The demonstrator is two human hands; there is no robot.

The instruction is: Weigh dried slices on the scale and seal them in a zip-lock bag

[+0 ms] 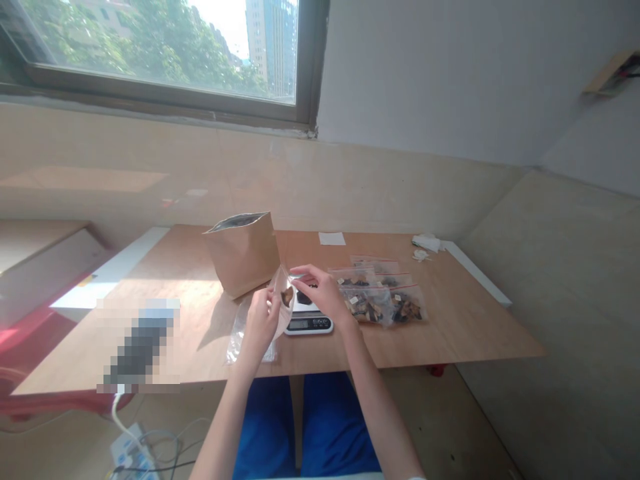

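My left hand [259, 327] grips a small clear plastic bag [283, 300] with brown pieces inside, held upright above the table. My right hand [320, 291] pinches the bag's upper edge from the right, above a white digital kitchen scale [309, 324]. Dark pieces sit on the scale's platform, partly hidden by my fingers. Left of the hands stands an open kraft paper pouch [241, 255], close to my left hand. To the right lie several filled zip bags of dried brown pieces [383, 301]. A crumpled clear plastic bag [240, 340] lies under my left wrist.
All this is on a light wooden table [440, 333] below a window. A white paper slip [332, 239] and crumpled white tissue [427, 243] lie at the back. A pixelated object [140, 347] covers the front left. A power strip [130, 453] with cables sits on the floor.
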